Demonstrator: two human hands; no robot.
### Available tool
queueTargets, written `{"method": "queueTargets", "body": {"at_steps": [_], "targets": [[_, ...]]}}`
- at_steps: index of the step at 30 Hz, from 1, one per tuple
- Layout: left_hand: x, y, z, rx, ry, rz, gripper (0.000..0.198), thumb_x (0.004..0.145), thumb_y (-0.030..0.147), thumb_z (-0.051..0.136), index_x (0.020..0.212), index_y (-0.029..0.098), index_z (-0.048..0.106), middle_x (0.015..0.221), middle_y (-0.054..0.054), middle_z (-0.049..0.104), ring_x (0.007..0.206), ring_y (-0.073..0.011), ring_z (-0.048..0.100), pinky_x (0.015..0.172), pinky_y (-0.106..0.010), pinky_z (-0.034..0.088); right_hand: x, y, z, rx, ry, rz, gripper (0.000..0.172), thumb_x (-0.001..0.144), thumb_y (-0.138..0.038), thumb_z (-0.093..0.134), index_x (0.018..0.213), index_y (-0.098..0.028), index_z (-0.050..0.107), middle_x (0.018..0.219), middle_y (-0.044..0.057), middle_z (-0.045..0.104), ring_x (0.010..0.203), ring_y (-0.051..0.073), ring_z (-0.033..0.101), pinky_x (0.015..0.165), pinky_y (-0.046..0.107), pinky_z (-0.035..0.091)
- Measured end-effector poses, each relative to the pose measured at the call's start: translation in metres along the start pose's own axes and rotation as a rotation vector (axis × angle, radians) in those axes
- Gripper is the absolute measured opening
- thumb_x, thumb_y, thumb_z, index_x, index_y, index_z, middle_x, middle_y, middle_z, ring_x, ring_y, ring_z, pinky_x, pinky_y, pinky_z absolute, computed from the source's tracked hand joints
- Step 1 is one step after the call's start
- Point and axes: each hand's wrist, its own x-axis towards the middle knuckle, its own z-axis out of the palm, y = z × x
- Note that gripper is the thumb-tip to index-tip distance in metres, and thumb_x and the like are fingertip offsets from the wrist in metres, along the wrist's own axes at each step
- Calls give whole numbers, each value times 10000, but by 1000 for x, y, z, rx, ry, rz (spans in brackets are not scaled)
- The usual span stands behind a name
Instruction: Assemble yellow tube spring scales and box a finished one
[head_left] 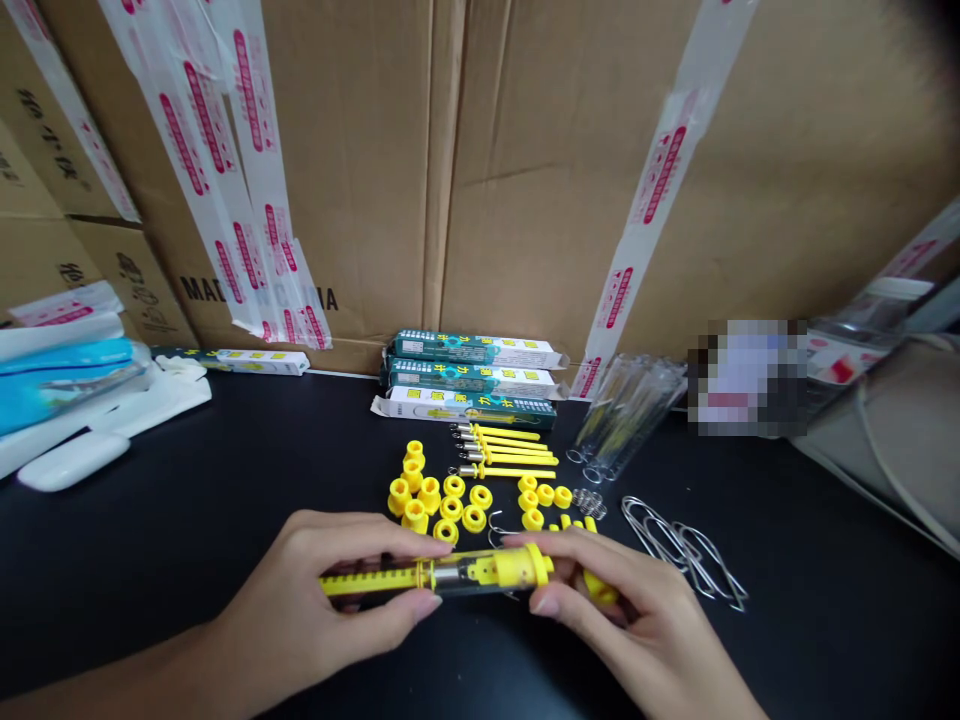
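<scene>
Level above the black table lies a spring scale (pixel 450 574): a clear tube with a yellow graduated strip, a metal part and a yellow end cap (pixel 536 566). My left hand (pixel 352 580) is closed around the tube, thumb below and fingers above. At the cap end, my right hand (pixel 615 595) pinches the yellow cap between thumb and index finger. Just beyond are yellow ring caps (pixel 474 518), yellow flanged sleeves (pixel 415 514), small yellow plugs (pixel 562 497) and a thin wire hook (pixel 495 525). Another yellow piece (pixel 600 588) shows partly behind my right fingers.
Yellow scale rods (pixel 517 447) lie before several stacked printed boxes (pixel 472 378). Clear tubes (pixel 630 410) lean at the right, near small springs (pixel 589 502) and large wire hooks (pixel 682 550). A white case (pixel 75 460) sits left. Cardboard (pixel 360 180) walls the back.
</scene>
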Motion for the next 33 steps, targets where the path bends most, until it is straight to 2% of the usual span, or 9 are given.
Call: {"method": "queueTargets", "body": {"at_steps": [4,10,14,16,18,20,23,27,33], "targets": [[2,11,-1,-19,-9,-152,175,788,285,792,947,302,862,688,43,787,495,-109,637,489,-176,460,0,-1,3,42,31,63,288,919,-505,737,1060,-255,763,672,-32,640,520,116,548,464,169,459],[4,11,0,-59,-63,-234,171,779,313,785,928,302,866,731,38,809,559,-123,666,546,-185,465,-6,-4,4,-10,85,-60,269,887,-487,790,1015,-251,773,621,-41,663,496,109,568,489,153,499],[5,7,-1,-89,-139,-244,218,798,357,758,966,280,873,510,49,679,393,-77,464,414,-169,335,-9,-6,3,-34,105,-91,248,886,-480,795,992,-257,784,628,-41,709,466,99,602,481,129,518],[4,9,-1,-118,-182,-355,272,821,414,727,1002,272,872,469,49,634,344,-63,416,372,-156,291,-10,-6,3,-53,123,-109,230,881,-466,804,980,-260,788,646,-36,737,474,102,630,491,124,531],[4,12,-2,-147,-215,-475,330,826,463,708,1043,270,866,503,32,660,332,-60,450,359,-140,303,-11,-5,2,-61,127,-119,224,876,-459,810,978,-261,789,674,-29,760,493,109,657,492,123,537],[3,12,-2,-171,-228,-520,362,817,478,712,1073,268,860,531,19,678,341,-65,494,362,-133,334,-10,-4,2,-53,108,-110,233,885,-466,798,991,-259,788,677,-23,763,494,113,664,475,126,531],[3,7,0,-217,-226,-474,371,801,454,737,1091,257,855,530,11,686,346,-86,539,357,-146,384,-8,-3,2,-34,83,-77,225,904,-472,772,939,-251,781,634,-24,733,481,118,650,469,140,528],[3,-1,2,-215,-189,-381,315,795,400,773,1071,274,859,561,0,738,348,-96,570,380,-159,446,-5,-2,2,-24,79,-54,203,915,-448,759,863,-251,758,603,-29,707,492,128,654,548,165,564],[3,4,2,-213,-163,-386,284,790,381,783,1038,272,867,537,11,732,371,-124,632,409,-174,500,-3,1,2,-28,38,-49,185,929,-431,746,890,-250,746,631,-30,720,512,125,664,546,159,554]]}}
